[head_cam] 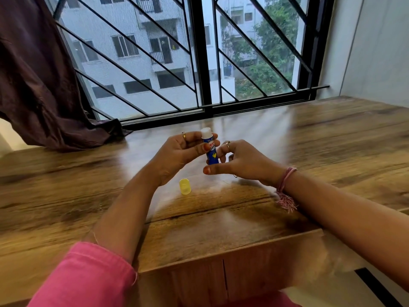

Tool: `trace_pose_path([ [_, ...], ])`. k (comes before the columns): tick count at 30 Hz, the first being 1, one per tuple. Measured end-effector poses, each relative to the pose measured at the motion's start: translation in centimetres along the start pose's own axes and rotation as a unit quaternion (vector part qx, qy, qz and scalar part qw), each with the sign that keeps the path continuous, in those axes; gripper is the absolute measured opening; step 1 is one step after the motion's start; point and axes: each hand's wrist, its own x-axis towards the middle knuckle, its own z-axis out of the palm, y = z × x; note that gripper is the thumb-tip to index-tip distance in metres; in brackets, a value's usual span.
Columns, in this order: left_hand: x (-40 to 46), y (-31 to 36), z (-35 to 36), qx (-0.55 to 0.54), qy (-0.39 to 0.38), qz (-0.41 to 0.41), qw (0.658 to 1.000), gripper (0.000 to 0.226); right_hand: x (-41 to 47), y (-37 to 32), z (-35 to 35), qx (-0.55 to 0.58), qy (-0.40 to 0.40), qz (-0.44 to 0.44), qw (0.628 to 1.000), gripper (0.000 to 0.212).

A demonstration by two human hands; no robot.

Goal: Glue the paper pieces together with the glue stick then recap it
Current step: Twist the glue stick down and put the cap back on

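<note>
Glue stick [212,151]: blue body with white and red lettering, a yellow heart mark, and a white exposed top. Cap [185,186]: translucent yellow. Table [332,138]: brown wood grain with darker streaks and a pale glare patch. Curtain [37,80]: dark brownish purple. Window bars [205,63]: black, in a diagonal pattern. Sleeve [88,278]: pink. Wrist thread [285,185]: pink and white, with a tassel. Rings: gold on the left hand [179,151], silver-toned on the right hand [241,160]. Thumbnails: orange-red.
</note>
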Motion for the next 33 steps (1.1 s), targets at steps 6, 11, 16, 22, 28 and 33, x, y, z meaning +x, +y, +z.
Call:
trace_pose_path([
  [6,0.05,0.02,-0.02,-0.001,0.008,0.004,1.0,0.025,0.04,-0.02,0.23,-0.045,0.055,-0.006,0.997,0.027],
  [11,-0.21,0.0,-0.33,0.004,-0.003,-0.015,1.0,0.026,-0.24,-0.24,-0.42,0.006,-0.063,-0.02,0.998,0.027],
  [16,-0.21,0.0,-0.09,0.017,-0.01,-0.014,1.0,0.027,-0.15,-0.05,-0.32,-0.008,-0.033,-0.019,0.999,0.024],
  [22,-0.01,0.09,0.16,0.021,0.012,0.0,1.0,0.027,0.12,0.19,0.15,-0.012,0.039,0.007,0.999,0.025],
  [28,-0.22,0.05,-0.02,0.033,-0.02,-0.025,0.999,0.029,-0.26,-0.04,0.04,-0.003,-0.039,0.004,0.999,0.021],
  [33,-0.3,0.23,-0.19,0.057,-0.04,-0.054,0.996,0.032,-0.33,-0.29,0.01,0.064,-0.053,-0.019,0.996,0.027],
])
